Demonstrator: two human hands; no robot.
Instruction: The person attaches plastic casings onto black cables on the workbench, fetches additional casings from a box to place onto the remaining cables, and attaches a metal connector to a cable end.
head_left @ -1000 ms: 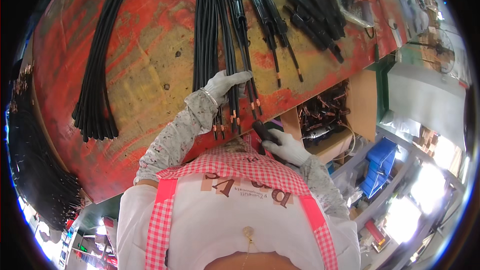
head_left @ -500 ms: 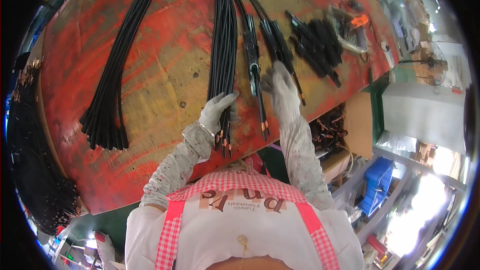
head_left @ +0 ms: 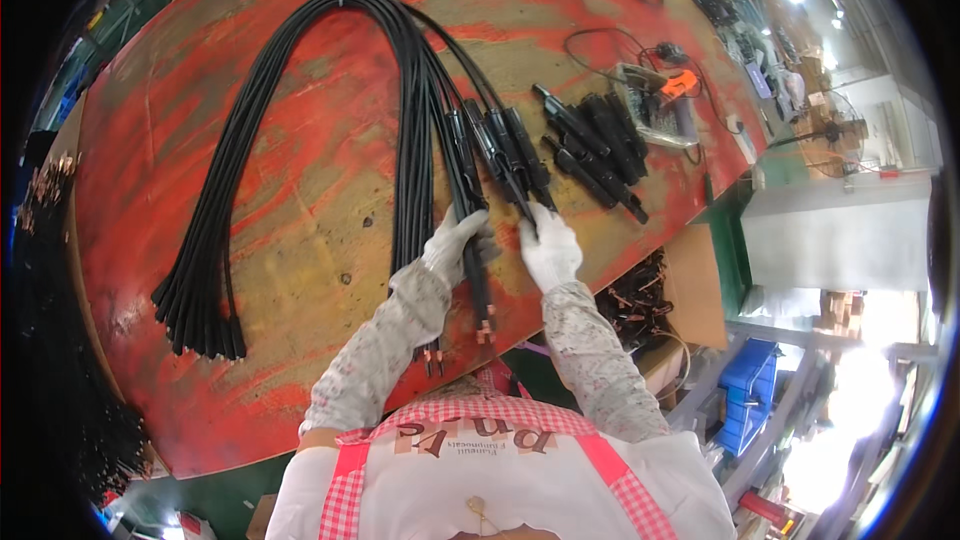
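A thick bundle of black cables [head_left: 408, 140] arches across the worktop, its right leg reaching toward me. Bare copper ends [head_left: 484, 325] show at the near tips of some cables. My gloved left hand [head_left: 455, 245] is wrapped round a few of these cables just above their copper ends. To its right, my gloved right hand [head_left: 550, 252] has its fingers closed on a thin black cable below the black sleeves. Several glossy black sleeves [head_left: 515, 145] sit on the cables just beyond both hands. The fingertips of the right hand are partly hidden.
Loose black sleeves [head_left: 600, 145] lie in a pile to the right. Behind them stands a clear plastic box [head_left: 655, 125] with an orange-handled tool [head_left: 680, 85]. An open cardboard box [head_left: 695, 285] is beside the table's right edge. More black cables [head_left: 70, 340] hang at far left.
My left hand has shifted from the main bundle onto the sleeved cables at its right. My right hand has moved down and closed on a cable. The view has tilted farther across the table.
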